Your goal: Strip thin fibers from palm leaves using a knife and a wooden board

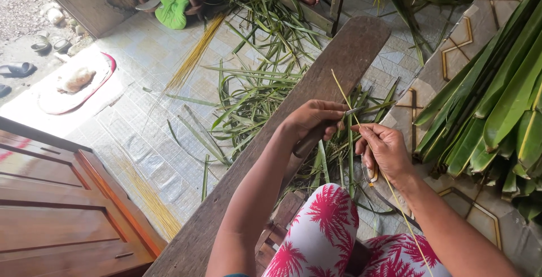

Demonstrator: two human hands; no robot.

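We grip a small knife (330, 123) in our left hand (312, 120), fingers wrapped tight around its handle, the blade pressed against a thin yellow leaf rib (345, 97). Our right hand (384, 148) pinches that same rib between thumb and fingers just beside the blade. Both hands hover over the right edge of a long wooden plank (316, 93) that slants across the tiled floor (147, 57). Green leaf strips (254, 91) lie scattered on the floor, and whole leaves (497, 102) are stacked at our right.
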